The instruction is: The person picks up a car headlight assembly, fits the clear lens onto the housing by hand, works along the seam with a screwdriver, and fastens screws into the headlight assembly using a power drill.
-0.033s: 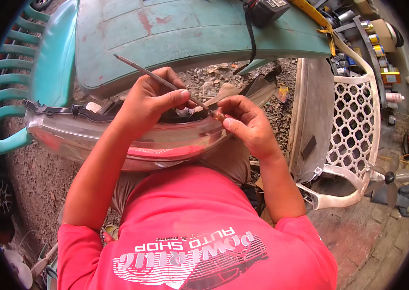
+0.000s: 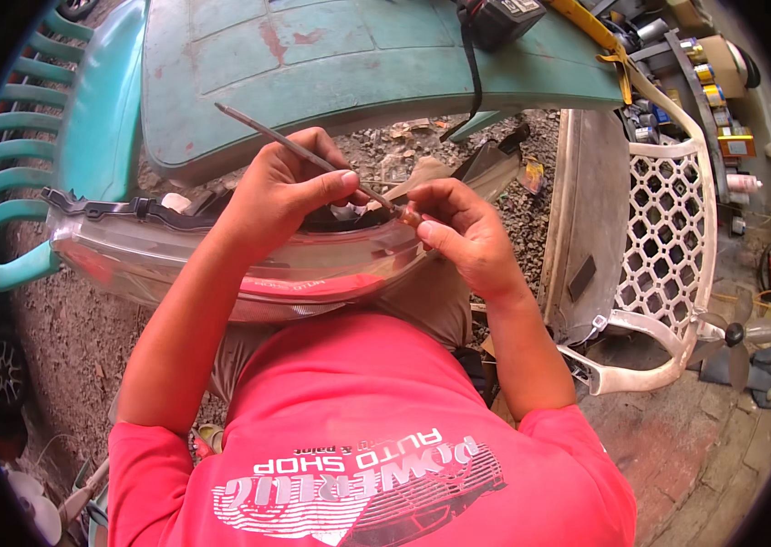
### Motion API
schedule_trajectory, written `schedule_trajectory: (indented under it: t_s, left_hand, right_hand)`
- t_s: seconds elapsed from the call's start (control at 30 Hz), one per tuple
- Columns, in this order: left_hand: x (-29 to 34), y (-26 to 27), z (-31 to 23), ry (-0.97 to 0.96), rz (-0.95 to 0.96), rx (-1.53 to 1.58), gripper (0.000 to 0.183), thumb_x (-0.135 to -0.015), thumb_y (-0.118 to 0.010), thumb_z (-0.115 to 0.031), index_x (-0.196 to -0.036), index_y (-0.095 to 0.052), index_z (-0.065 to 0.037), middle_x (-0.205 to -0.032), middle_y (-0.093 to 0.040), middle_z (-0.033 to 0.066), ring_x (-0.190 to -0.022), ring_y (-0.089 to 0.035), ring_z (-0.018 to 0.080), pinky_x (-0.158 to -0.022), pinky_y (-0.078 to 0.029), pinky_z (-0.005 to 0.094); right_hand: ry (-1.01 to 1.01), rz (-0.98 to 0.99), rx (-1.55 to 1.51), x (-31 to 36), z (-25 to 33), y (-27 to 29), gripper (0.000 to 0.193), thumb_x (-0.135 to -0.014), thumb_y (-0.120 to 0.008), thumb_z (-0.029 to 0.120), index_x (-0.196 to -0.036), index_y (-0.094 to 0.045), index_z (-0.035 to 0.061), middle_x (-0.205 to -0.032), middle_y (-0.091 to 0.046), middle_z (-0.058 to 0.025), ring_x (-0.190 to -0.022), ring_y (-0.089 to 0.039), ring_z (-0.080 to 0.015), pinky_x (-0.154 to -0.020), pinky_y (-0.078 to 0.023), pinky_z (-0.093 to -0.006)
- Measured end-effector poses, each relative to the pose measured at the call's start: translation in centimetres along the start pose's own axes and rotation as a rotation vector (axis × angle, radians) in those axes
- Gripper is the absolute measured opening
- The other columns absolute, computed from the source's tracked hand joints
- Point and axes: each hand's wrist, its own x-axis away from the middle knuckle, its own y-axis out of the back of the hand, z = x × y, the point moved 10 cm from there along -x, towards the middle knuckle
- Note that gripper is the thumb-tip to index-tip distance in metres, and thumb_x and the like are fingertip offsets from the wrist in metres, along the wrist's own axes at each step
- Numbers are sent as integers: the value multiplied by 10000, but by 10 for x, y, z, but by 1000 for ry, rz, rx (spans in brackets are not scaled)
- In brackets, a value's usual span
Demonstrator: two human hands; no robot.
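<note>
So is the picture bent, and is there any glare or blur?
Head view: fisheye distortion curves the scene, black at the corners; head view: the glossy clear cover mirrors the red shirt; head view: left hand and right hand look fairly sharp.

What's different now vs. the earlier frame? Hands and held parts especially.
Barely anything: the right hand looks shifted very slightly left, at most. Nothing was taken hold of or let go. Unchanged: the left hand holding the thin rod, the right fingers on the small copper-coloured piece at its end, and the clear lamp housing.
</note>
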Motion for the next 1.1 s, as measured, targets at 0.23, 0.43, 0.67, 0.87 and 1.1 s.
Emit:
schedule_trajectory:
  t_s: [0.23, 0.43, 0.67, 0.87, 1.1]
  left_hand:
    - [0, 3, 7, 56, 8, -157, 242, -1013, -866, -191, -977, -681, -39, -900, -807, 40, -827, -679, 68, -758, -544, 262]
    - [3, -2, 4, 92, 99, -232, 229, -1055, -813, -216, -977, -721, -22, -910, -803, 69, -871, -729, 98, -827, -575, 292]
    - [2, -1, 13, 135, 69, -244, 472, -1168, -631, -385, -1062, -817, 35, -934, -789, 68, -830, -705, 116, -819, -574, 314]
    - [5, -24, 32, 335, 230, -434, 464, -1121, -709, -386, -1182, -804, 65, -1152, -814, 127, -968, -708, 134, -880, -558, 306]
    - [6, -30, 6, 94, 122, -1187, 661, -911, -848, -433, -1437, -731, -49, -1263, -782, 246, -1209, -730, 432, -1061, -559, 502]
  right_hand:
    - [106, 38, -15, -12, -3, -29, 362, -1063, -659, -10, -1422, -637, 27, -1185, -710, -26, -1124, -671, -103, -1004, -566, -291]
    - [137, 36, 5, -14, -7, -54, 346, -1084, -634, -12, -1423, -601, 49, -1157, -688, -23, -1032, -623, -69, -939, -542, -261]
    - [54, 59, -147, -8, -8, -47, 370, -1093, -630, -6, -1449, -555, 62, -1159, -687, -33, -1040, -649, -86, -905, -544, -267]
    - [0, -15, 158, 7, -8, -39, 468, -1092, -584, -12, -1546, -560, 98, -1002, -739, -42, -913, -686, -100, -856, -573, -293]
    - [2, 47, 1102, 54, 99, 32, 541, -979, -621, -16, -1483, -705, 160, -966, -785, -154, -842, -780, -303, -809, -619, -406]
